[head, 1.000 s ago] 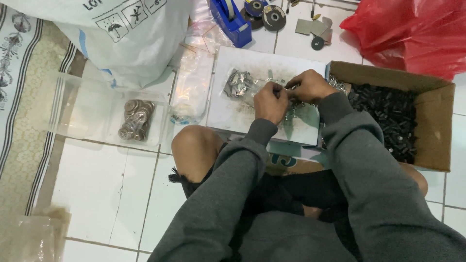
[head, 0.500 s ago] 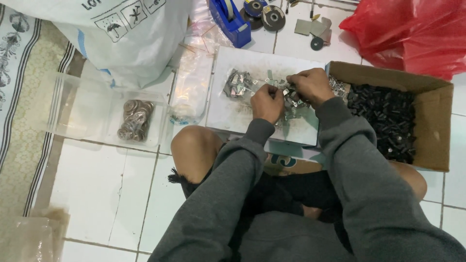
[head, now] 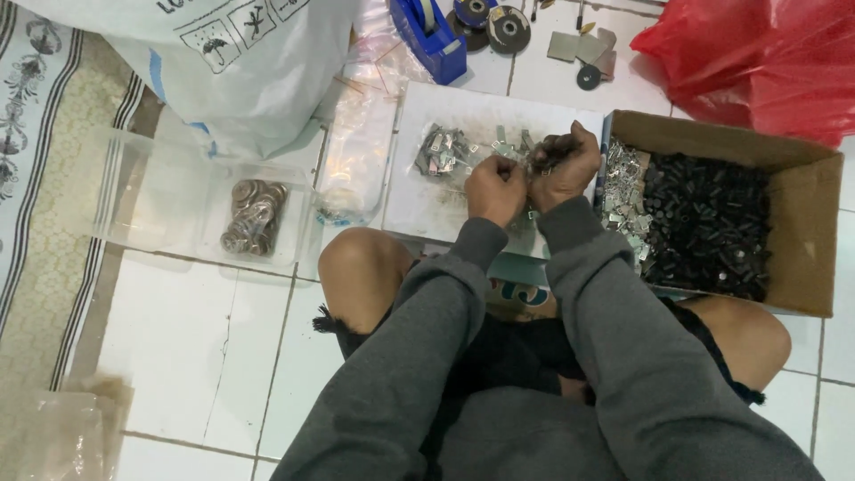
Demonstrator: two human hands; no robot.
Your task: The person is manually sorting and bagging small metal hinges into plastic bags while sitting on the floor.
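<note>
I sit cross-legged on a tiled floor with both grey-sleeved arms stretched forward. My left hand (head: 495, 189) is closed as a fist over a white board (head: 419, 200), pinching a small metal piece. My right hand (head: 563, 163) is closed too, fingers curled around small dark and silver parts, touching the left hand. A heap of small silver metal clips (head: 445, 151) lies on the board just beyond my left hand. What exactly sits inside each fist is hidden.
A cardboard box (head: 806, 232) at the right holds black parts and silver clips. A clear plastic tray (head: 160, 200) with metal rings (head: 253, 216) lies at the left. A white sack, a blue tape dispenser (head: 429, 36), grinding discs and a red bag (head: 757, 53) are beyond.
Both hands have shifted slightly left and nearer me over the board, staying pressed together; the right hand has turned so its knuckles face up.
</note>
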